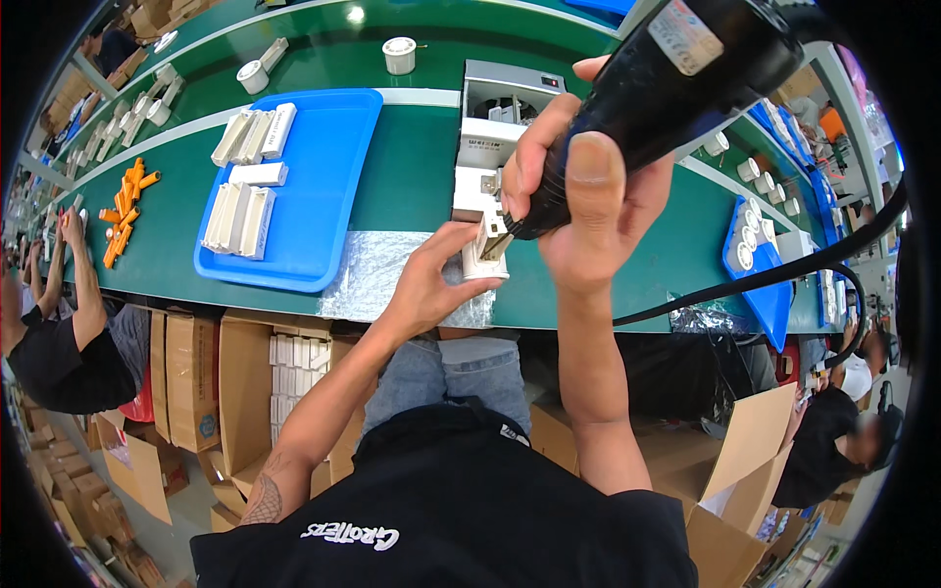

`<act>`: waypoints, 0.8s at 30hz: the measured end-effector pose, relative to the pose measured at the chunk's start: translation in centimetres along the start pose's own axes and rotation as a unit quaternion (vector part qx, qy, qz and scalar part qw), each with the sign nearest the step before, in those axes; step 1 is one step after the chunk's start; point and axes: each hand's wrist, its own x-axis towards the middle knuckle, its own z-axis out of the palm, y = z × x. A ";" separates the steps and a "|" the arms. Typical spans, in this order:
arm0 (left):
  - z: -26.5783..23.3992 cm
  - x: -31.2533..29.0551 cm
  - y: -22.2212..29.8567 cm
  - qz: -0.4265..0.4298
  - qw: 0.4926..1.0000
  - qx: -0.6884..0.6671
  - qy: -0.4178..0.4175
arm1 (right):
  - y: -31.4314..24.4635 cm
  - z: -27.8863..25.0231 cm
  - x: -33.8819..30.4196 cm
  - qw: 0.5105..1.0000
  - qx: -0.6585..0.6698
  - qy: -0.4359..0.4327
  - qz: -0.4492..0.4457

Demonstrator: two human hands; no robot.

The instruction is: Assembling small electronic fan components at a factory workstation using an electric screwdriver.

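My right hand point(598, 211) is wrapped round a thick black electric screwdriver point(667, 98), its thumb on top and its bit pointing down. The bit end reaches into a white plastic part point(480, 263) with a rounded base near the bench's front edge. With thumb and fingers, my left hand point(431, 279) grips that part from the left side. Just beyond it stands a grey and white screw feeder point(487, 140), partly covered by the right hand. The screw itself, if one is there, cannot be made out.
A blue tray point(312, 245) with white housings point(240, 220) lies to the left, orange pieces point(124, 211) beyond it. White round parts point(399, 56) stand on the far green belt. A black cable point(725, 289) crosses on the right, near another blue tray point(771, 304). Co-workers sit on both sides.
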 end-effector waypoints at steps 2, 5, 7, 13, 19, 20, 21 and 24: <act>-0.1 -0.1 0.2 -0.002 1.000 0.005 0.002 | -0.1 0.3 -0.3 1.000 0.001 0.011 0.005; 0.1 -0.3 -0.2 -0.009 1.000 0.009 0.002 | -0.9 0.6 -0.1 0.998 -0.054 0.016 0.035; 0.4 -0.6 -0.8 0.004 0.999 0.022 0.025 | -1.9 -1.1 0.7 0.999 -0.007 -0.016 0.039; 0.1 -0.5 -0.2 -0.006 1.000 0.017 0.009 | -2.7 -4.2 4.7 0.995 -0.044 0.053 -0.072; 0.3 -0.1 -0.3 -0.003 1.000 0.002 0.018 | 1.9 -3.3 5.9 0.992 -0.031 0.050 -0.109; 0.3 0.0 -0.2 0.001 1.000 0.002 0.016 | 2.3 -3.0 5.8 0.993 -0.016 0.052 -0.104; 0.4 -0.1 -0.3 0.000 1.000 0.002 0.014 | 2.8 -3.0 5.3 0.994 -0.018 0.052 -0.091; 0.3 -0.2 -0.3 0.000 1.000 -0.002 0.023 | 3.2 -3.1 4.8 0.997 -0.023 0.042 -0.054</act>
